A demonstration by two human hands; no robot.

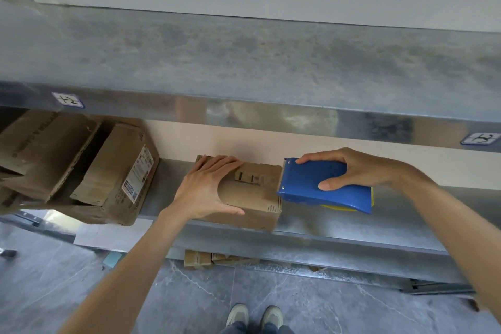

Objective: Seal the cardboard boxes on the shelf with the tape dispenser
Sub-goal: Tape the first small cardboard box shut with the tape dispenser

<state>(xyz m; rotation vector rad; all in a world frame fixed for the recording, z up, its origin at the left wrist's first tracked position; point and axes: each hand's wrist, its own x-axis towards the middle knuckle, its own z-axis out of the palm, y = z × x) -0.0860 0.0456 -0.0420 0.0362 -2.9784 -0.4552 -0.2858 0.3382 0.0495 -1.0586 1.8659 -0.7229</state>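
Left hand point(206, 190) flat on box point(253, 194) — right hand point(357, 168) grips tape dispenser point(303, 182) (at box's edge)

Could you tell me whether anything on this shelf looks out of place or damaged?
The large boxes at the left end of the shelf lie tilted and jumbled, not flat, with frayed edges. The small box under the left hand sits flat, the tape dispenser at its right end.

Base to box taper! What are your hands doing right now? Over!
Left hand presses flat on the small box. Right hand grips the blue tape dispenser, nose at the box's right edge. Taping path: only the left hand lies across it.
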